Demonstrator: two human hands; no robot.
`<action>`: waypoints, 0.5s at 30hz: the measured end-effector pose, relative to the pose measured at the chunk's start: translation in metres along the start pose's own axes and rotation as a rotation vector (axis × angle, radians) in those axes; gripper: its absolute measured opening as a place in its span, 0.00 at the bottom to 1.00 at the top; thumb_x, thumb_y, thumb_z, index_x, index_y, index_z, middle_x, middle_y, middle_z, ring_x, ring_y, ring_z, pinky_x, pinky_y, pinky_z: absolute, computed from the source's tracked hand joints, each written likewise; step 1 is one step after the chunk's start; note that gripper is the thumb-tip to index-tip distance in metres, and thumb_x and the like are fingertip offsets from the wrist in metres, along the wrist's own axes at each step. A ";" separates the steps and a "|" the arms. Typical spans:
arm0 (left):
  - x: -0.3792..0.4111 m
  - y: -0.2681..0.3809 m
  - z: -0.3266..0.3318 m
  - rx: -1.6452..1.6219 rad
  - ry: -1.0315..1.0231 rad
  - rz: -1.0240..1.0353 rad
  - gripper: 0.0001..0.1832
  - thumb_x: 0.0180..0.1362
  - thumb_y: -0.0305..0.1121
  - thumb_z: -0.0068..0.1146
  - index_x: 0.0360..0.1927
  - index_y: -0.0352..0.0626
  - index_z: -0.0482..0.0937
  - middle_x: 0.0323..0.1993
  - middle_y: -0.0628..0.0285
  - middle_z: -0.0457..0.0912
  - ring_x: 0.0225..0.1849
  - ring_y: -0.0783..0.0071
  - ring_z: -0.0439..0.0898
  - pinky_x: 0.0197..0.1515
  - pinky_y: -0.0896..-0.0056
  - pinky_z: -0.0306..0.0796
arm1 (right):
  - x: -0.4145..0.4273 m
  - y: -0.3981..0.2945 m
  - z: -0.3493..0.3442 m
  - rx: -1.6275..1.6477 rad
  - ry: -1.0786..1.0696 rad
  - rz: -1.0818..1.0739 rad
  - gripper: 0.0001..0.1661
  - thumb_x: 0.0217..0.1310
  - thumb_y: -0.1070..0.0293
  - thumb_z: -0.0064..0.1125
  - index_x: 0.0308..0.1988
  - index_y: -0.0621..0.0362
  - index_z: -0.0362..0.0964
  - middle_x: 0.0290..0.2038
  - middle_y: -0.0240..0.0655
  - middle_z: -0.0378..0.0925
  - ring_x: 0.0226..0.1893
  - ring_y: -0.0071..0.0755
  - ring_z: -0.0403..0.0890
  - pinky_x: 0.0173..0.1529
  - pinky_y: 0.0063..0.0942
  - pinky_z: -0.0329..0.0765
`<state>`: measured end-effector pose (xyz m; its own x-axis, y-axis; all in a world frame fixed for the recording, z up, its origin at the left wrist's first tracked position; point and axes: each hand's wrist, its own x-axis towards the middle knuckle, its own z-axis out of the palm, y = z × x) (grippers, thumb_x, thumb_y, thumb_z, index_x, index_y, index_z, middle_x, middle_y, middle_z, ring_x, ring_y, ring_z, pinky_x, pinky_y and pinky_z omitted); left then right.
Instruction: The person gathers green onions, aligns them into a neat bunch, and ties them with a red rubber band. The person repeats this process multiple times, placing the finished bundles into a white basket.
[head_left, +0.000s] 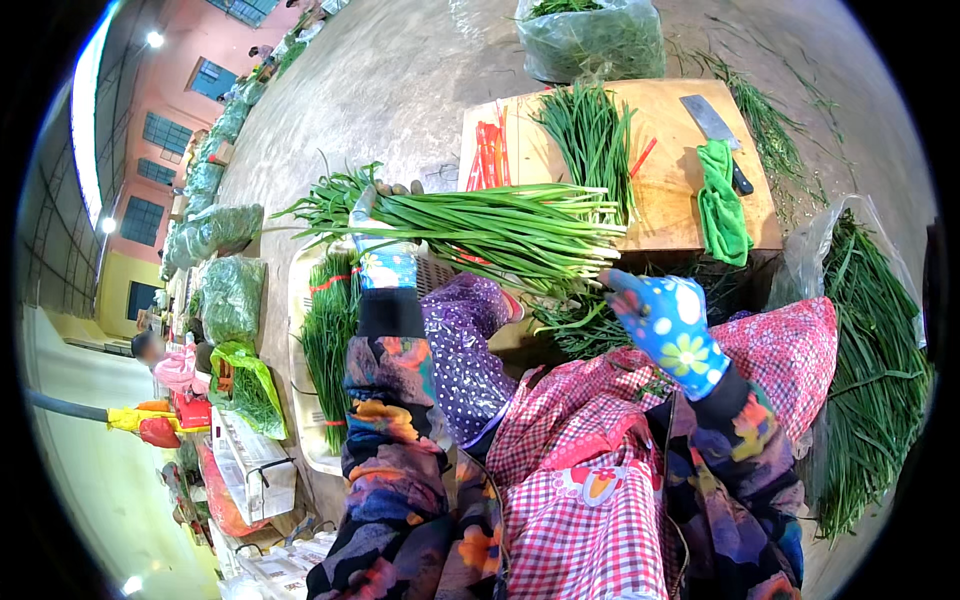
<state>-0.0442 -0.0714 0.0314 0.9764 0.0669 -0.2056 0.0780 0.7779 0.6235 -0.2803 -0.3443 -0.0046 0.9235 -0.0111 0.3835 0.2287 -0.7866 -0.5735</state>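
Note:
My left hand (384, 241), in a blue flowered glove with dark fingers, grips a loose bunch of garlic chives (495, 225) near its leafy end. The bunch lies almost level across the view, pale stem ends to the right. Close to those stem ends is my right hand (664, 322), gloved alike, its fingers bent. Whether it pinches a stem is unclear. Beyond the held bunch, another pile of chives (589, 142) rests on a wooden board (660, 150). Red strips (489, 154) lie at the board's left side.
A cleaver (712, 124) and a green cloth (724, 202) lie on the board's right. Tied chives fill a pale crate (300, 360) at left. A plastic bag of chives (870, 367) stands at right, another bag (592, 45) beyond the board. Cut leaves (765, 124) litter the floor.

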 end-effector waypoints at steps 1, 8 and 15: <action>-0.006 -0.002 0.004 0.001 0.008 -0.019 0.04 0.54 0.29 0.51 0.25 0.44 0.73 0.21 0.66 0.75 0.26 0.68 0.75 0.46 0.48 0.72 | 0.004 0.002 0.010 -0.017 0.057 -0.023 0.17 0.49 0.65 0.61 0.43 0.47 0.74 0.20 0.33 0.75 0.19 0.38 0.76 0.24 0.32 0.72; -0.028 -0.025 0.004 0.087 -0.039 0.010 0.05 0.54 0.30 0.49 0.24 0.42 0.69 0.22 0.60 0.72 0.27 0.67 0.73 0.46 0.51 0.73 | 0.025 0.004 0.053 -0.056 0.127 0.007 0.12 0.50 0.63 0.60 0.38 0.47 0.75 0.18 0.33 0.74 0.19 0.39 0.76 0.24 0.35 0.70; -0.026 -0.024 -0.010 -0.104 -0.007 0.008 0.04 0.55 0.28 0.47 0.27 0.42 0.72 0.21 0.66 0.74 0.27 0.74 0.74 0.52 0.54 0.69 | 0.008 -0.008 0.022 0.108 0.062 -0.141 0.13 0.46 0.68 0.61 0.37 0.47 0.75 0.17 0.32 0.71 0.19 0.40 0.73 0.26 0.37 0.68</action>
<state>-0.0731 -0.0851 0.0144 0.9782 0.0697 -0.1954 0.0488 0.8382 0.5431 -0.2679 -0.3244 -0.0128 0.8599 0.0538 0.5076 0.3892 -0.7126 -0.5838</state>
